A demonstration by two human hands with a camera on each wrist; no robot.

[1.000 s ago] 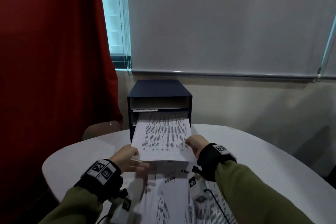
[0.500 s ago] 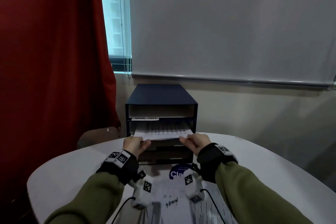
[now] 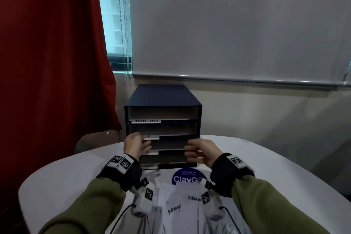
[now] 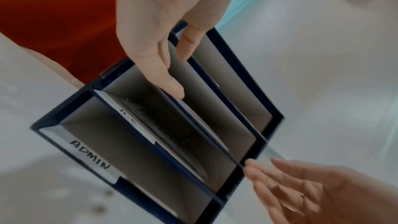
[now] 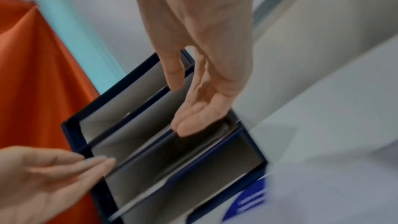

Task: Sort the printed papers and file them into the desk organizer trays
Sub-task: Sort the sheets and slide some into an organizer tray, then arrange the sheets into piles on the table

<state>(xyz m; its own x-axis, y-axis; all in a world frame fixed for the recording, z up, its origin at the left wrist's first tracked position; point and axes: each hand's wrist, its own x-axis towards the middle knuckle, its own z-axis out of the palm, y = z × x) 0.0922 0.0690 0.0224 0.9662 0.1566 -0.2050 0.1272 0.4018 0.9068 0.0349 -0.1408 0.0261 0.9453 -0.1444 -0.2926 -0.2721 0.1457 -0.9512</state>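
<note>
A dark blue desk organizer (image 3: 163,99) with stacked trays stands at the back of the white table (image 3: 62,180). Its top tray is labelled TASK LIST (image 3: 146,121), its bottom one ADMIN (image 4: 90,154). A printed sheet (image 4: 159,123) lies inside the tray just above ADMIN. My left hand (image 3: 135,145) (image 4: 170,74) hovers at the organizer's left front, fingers straight and holding nothing. At the right front my right hand (image 3: 199,151) (image 5: 189,108) is likewise empty, its fingertips at a tray mouth. Loose printed papers (image 3: 180,211) lie in front of me, some marked "Admin".
A round blue sticker (image 3: 187,176) sits on the table between the organizer and the papers. A red curtain (image 3: 47,62) hangs at the left, and a brown chair back (image 3: 91,140) shows below it. A lowered blind (image 3: 228,24) and the wall close off the back.
The printed sheet that both hands held has slid into the organizer and left my hands. Both hands have drawn back a little and lowered, fingers now loose.
</note>
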